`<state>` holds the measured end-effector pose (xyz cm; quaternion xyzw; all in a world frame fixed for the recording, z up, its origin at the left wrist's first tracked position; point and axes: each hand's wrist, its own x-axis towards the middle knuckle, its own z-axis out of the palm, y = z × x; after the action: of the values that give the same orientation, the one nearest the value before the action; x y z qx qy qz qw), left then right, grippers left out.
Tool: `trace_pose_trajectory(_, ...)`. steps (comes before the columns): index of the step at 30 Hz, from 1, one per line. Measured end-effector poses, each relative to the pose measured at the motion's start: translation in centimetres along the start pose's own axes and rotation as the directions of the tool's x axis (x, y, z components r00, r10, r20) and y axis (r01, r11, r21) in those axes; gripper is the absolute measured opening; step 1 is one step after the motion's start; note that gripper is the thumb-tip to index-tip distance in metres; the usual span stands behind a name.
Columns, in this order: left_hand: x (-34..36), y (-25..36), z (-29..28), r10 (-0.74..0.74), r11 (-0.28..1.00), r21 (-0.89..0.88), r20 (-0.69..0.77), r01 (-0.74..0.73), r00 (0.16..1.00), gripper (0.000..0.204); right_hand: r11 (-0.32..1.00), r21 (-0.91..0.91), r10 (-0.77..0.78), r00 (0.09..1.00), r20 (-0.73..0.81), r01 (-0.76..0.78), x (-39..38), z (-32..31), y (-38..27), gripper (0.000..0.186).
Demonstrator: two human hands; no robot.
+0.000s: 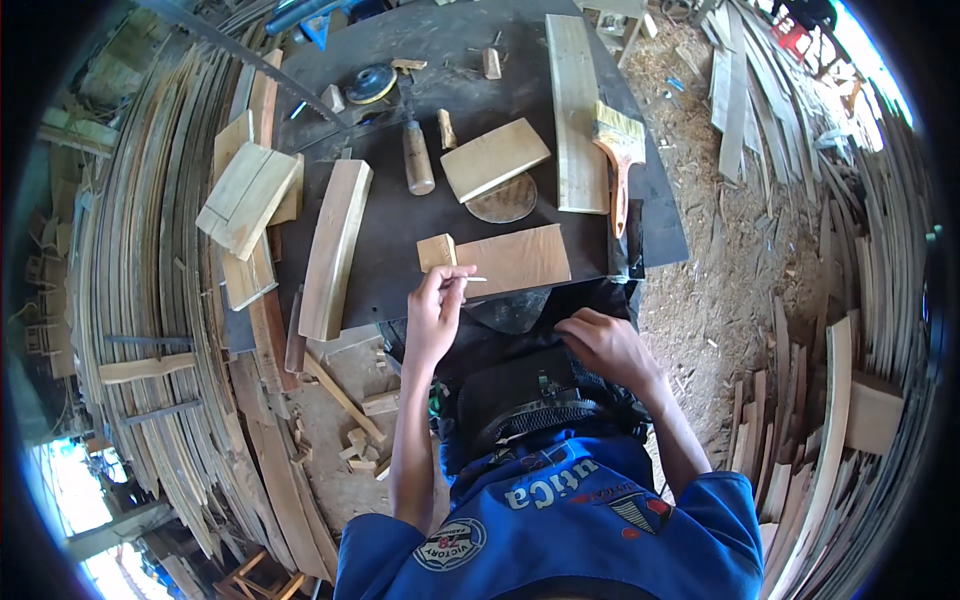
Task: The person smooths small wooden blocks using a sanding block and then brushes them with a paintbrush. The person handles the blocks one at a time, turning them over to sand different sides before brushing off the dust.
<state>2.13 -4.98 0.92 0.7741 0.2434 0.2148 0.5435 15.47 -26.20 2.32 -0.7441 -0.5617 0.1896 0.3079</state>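
My left hand point(437, 312) is over the near edge of the dark table, pinching a thin white stick point(474, 279) between thumb and fingertips. Beneath and beside it lies a flat brown wooden board point(520, 258). A small wooden block point(436, 250) stands at that board's left end, just beyond my fingers. My right hand point(605, 345) is below the table edge, over dark fabric at my lap. Its fingers curl inward, and what they hold, if anything, is hidden.
On the dark table point(390, 255) lie a chisel point(418, 160), a paintbrush point(621, 150), a long plank point(578, 120), a thick wooden beam point(335, 250) and a wooden block point(495, 160) on a round disc point(503, 200). Stacked strips point(150, 250) line the left; more wood point(870, 230) lines the right.
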Motion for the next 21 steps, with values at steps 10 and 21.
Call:
trace_pose_trajectory(10,-2.8,12.7,9.5,0.477,0.787,-0.617,0.609,0.001,0.634,0.013,0.93,-0.279,-0.092,0.888,0.451,0.238,4.3,3.9,-2.7,0.009)
trace_pose_trajectory(21,-2.2,11.2,12.3,0.369,0.891,-0.447,0.618,-0.076,0.694,0.015,0.821,-0.461,0.066,0.745,0.664,0.337,4.9,4.6,-1.5,0.013)
